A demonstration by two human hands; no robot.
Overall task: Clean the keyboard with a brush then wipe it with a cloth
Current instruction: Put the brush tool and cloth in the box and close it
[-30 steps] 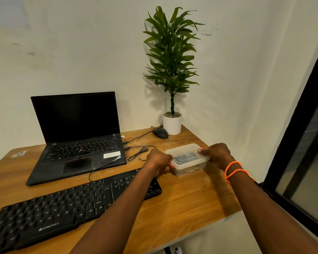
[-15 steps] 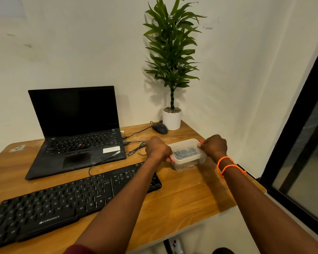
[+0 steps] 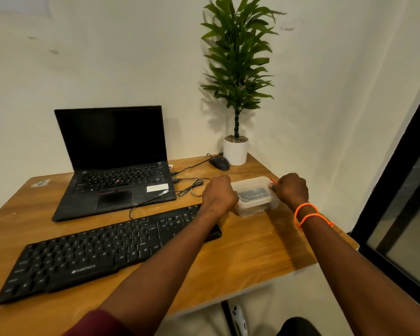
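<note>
Fingers of both hands are curled onto the clear lidded container (image 3: 255, 196), left hand (image 3: 218, 196) and right hand (image 3: 290, 190) at opposite ends, likely to unclip its lid. Untouched, the black keyboard (image 3: 102, 248) is left nearby on the wooden desk (image 3: 247, 251).

Both arms reach forward, the left hand (image 3: 218, 195) and right hand (image 3: 291, 190) curled into loose fists, knuckles up.

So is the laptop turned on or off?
It looks off, or at least asleep: the laptop stands open, but its screen is all black with nothing lit. Whether it has power, I cannot tell.
</note>
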